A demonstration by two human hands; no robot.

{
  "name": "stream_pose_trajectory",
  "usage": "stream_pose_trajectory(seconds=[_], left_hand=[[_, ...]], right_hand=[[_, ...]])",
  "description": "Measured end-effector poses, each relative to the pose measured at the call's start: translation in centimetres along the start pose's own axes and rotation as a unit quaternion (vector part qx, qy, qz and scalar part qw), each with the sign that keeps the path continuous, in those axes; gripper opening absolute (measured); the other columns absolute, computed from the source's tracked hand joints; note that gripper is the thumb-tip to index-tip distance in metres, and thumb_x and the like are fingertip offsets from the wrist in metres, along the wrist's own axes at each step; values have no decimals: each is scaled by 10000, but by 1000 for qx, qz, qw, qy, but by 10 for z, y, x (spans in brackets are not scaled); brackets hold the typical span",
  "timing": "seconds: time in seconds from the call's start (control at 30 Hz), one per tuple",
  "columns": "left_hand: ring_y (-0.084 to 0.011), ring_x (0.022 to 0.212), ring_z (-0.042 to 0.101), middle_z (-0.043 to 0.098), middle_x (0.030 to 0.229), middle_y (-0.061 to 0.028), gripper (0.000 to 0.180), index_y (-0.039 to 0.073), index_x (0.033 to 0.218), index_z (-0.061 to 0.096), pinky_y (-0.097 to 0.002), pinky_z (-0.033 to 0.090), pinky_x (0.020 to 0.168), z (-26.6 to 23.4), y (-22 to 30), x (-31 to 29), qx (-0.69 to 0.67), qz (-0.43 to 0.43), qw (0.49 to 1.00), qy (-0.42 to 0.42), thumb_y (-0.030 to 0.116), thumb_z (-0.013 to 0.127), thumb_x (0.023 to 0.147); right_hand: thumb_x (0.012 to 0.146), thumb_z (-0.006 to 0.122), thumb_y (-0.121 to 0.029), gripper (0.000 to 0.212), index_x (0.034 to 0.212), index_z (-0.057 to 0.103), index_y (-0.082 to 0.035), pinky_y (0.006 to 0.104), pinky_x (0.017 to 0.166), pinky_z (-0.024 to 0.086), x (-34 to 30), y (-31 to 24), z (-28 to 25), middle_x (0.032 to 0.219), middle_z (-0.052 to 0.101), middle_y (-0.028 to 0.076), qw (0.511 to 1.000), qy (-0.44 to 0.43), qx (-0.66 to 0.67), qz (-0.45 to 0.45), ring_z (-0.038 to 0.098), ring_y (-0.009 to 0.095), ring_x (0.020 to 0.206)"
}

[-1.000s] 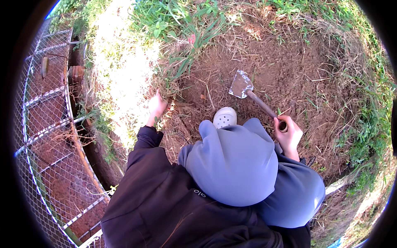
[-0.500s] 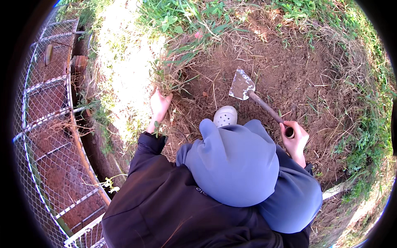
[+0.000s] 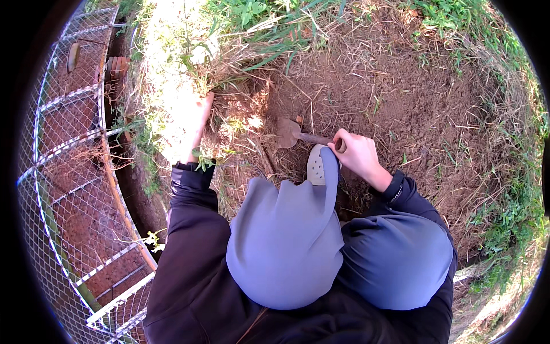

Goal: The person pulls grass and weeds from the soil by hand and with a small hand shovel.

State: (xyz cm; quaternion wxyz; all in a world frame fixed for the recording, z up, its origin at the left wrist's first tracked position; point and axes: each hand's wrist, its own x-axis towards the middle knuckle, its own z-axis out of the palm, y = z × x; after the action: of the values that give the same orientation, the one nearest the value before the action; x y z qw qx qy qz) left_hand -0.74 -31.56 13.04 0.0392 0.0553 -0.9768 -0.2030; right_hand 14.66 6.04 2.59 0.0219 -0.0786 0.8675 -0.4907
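Observation:
My right hand (image 3: 358,155) is wrapped round the hollow pipe handle of a small hand spade (image 3: 287,133). Its flat, worn blade points left and lies close to the soil beside the dry grass. Farther left and forward, in bright sun, my left hand (image 3: 199,109) is closed round the base of a grass clump (image 3: 197,71); glare washes out part of the fingers. Between the two hands, a pale clog with holes (image 3: 315,165) on my foot shows just past my blue-grey clad knee (image 3: 286,241).
Brown soil (image 3: 412,86) strewn with dry straw spreads ahead and to the right. Green grass (image 3: 252,14) grows along the far side, with more weeds (image 3: 504,212) at the right. A chain-link fence panel (image 3: 74,189) lines the left, beside a narrow trench (image 3: 127,189).
My right hand has brought the spade leftward and forward, turning its blade toward the left. My left hand has shifted forward and slightly left, still closed on grass.

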Motion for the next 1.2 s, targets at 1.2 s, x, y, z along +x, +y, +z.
stream_pose_trajectory(seconds=[1.2], left_hand=[[-142, 832, 618, 659, 955, -78, 410, -19, 1066, 594, -266, 474, 773, -76, 557, 66, -169, 388, 887, -186, 295, 653, 809]], right_hand=[[731, 734, -129, 163, 786, 620, -27, 196, 534, 392, -236, -50, -234, 620, 545, -37, 784, 556, 112, 251, 480, 30, 599]])
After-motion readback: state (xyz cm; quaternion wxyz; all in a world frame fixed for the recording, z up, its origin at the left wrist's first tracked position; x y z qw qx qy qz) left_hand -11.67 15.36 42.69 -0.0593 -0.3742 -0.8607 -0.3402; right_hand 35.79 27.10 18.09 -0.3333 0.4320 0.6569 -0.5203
